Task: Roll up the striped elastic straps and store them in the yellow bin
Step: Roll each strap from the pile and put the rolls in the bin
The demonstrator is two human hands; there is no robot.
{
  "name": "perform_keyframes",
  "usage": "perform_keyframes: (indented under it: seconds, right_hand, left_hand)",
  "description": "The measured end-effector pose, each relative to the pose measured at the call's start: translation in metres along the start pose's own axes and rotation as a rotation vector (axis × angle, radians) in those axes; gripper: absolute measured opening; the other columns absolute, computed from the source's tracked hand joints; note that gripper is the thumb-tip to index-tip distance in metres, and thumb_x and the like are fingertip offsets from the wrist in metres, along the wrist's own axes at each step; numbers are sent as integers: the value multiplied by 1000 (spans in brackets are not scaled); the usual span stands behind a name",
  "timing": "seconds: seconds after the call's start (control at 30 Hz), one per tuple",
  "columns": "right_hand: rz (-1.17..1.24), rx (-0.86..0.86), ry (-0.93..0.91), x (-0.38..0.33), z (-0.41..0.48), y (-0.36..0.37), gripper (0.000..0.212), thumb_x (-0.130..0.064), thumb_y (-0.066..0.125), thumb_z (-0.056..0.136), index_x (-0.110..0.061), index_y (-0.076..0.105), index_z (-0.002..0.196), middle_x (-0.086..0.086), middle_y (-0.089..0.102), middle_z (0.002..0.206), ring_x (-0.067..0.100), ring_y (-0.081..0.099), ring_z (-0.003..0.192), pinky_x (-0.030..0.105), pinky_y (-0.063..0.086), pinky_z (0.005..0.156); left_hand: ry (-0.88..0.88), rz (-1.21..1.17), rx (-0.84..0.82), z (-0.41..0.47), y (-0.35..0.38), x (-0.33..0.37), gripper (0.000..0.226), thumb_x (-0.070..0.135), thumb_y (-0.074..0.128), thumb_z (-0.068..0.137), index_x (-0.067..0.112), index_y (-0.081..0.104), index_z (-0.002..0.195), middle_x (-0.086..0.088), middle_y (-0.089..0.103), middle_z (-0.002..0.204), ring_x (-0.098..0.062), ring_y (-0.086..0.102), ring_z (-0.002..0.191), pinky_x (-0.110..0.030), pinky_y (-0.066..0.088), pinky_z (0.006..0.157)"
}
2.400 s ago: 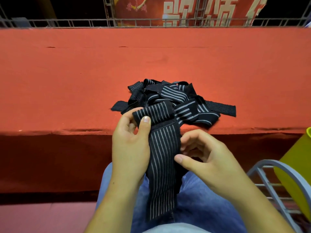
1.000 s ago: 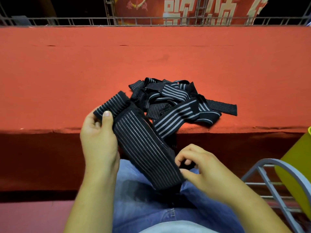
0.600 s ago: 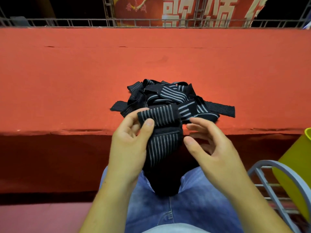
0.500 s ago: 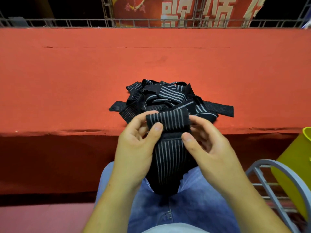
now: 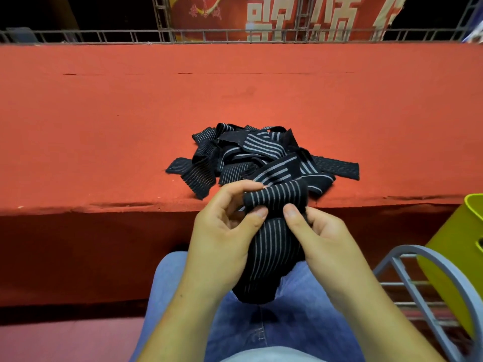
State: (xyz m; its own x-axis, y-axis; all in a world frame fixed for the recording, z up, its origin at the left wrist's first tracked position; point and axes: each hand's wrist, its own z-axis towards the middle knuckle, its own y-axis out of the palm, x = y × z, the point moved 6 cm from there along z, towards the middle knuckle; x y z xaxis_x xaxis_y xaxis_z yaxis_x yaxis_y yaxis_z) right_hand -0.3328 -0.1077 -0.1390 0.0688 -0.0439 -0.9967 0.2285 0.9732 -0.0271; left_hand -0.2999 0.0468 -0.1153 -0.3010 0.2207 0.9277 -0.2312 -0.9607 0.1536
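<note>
Striped strap (image 5: 271, 246): top end folded over, pinched by left hand (image 5: 224, 231) and right hand (image 5: 324, 236) to start its roll. Unrolled pile (image 5: 261, 158) beyond; yellow bin (image 5: 454, 257) right.

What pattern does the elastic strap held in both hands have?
The black elastic strap has thin pale grey stripes along its length, clearest in the head view.

Strap pile (image 5: 261, 155) on table (image 5: 104, 113) (near edge); bin (image 5: 460, 241) at right

Striped strap (image 5: 271, 246) top rolled; tangled strap pile (image 5: 251, 152) beyond; yellow bin (image 5: 465, 231) right.
</note>
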Motion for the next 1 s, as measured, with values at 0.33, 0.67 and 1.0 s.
perform_keyframes:
  seconds: [0.33,0.67,1.0]
  right_hand:
    - [33,-72,30,-1,1,1,83,-94,56,73,-30,77,119,-2,80,116,19,73,118,58,49,111]
    - [197,-63,-3,-2,2,-6,37,-37,61,95,-19,75,124,7,78,123,26,72,121,58,46,114]
    - [49,-63,-50,-8,0,-5,38,-51,62,101,-21,74,122,-3,79,118,14,73,116,48,52,109]
  left_hand:
    - [17,57,-59,-1,5,1,47,-20,62,89,25,75,96,12,74,123,-5,73,106,-16,53,90]
    - [-17,7,-136,-4,10,4,34,4,69,92,20,71,122,6,75,120,-6,71,109,-18,53,91]
    - [-40,42,-60,3,4,-4,30,7,67,95,24,70,120,8,78,114,-8,72,111,-20,53,96]
